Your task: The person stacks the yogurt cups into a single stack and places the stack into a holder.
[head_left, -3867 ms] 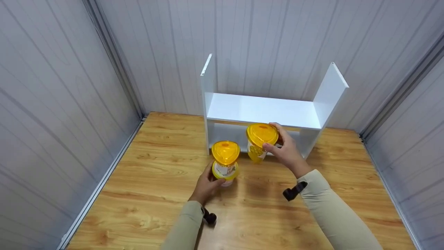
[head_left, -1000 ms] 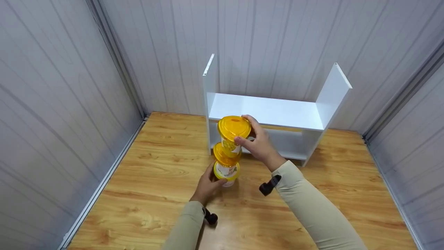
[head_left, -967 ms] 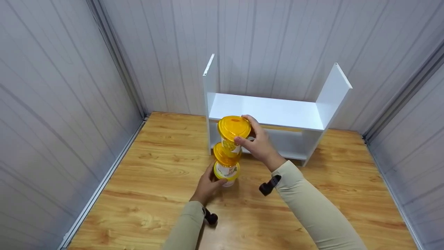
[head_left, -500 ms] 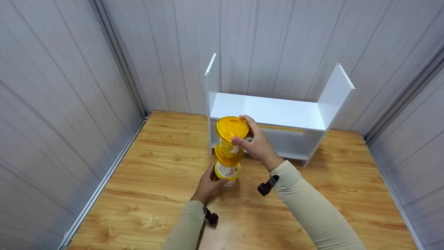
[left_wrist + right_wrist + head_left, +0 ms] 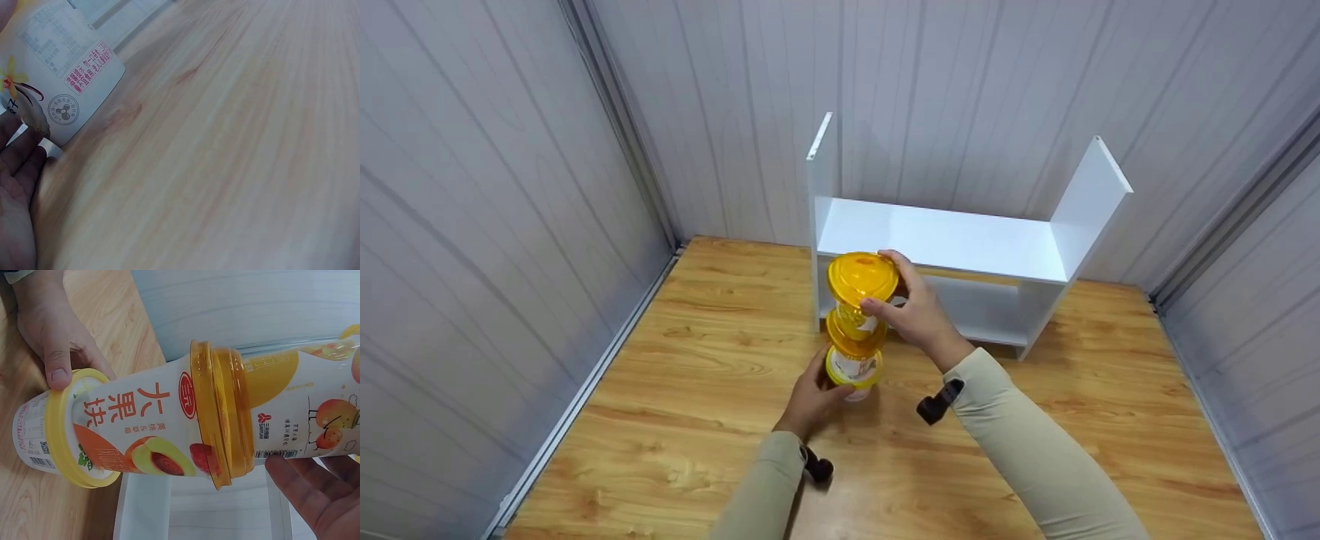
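Change: compared with the frame of about four seconds ago, the upper cup [image 5: 861, 296] is no longer held in front of the shelf; it is now set on the lid of the lower cup [image 5: 853, 362], and since half a second ago almost nothing is shifted.
Left hand: the left hand [image 5: 812, 397] is curled round the base of the lower cup, with the thumb pressed on its yellow band [image 5: 58, 439]; the cup is kept standing on the wooden table [image 5: 675, 390].
Right hand: the right hand [image 5: 919, 319] is closed on the side of the upper cup, fingertips near its yellow lid [image 5: 862, 274].
Position of the cups: a two-cup tower, close in front of the left post of the white shelf [image 5: 952, 247].
Risk: it is judged that the tower can tip if the upper cup is released off-centre, because only a small domed lid is offered as support; a nudge against the shelf post could also cause it.
Writing: on the lower cup large red Chinese characters "大果块" are read, with a red round logo; a barcode is seen on each cup; smaller print is not legible.
Far: grey panelled walls [image 5: 510, 187] are seen behind.
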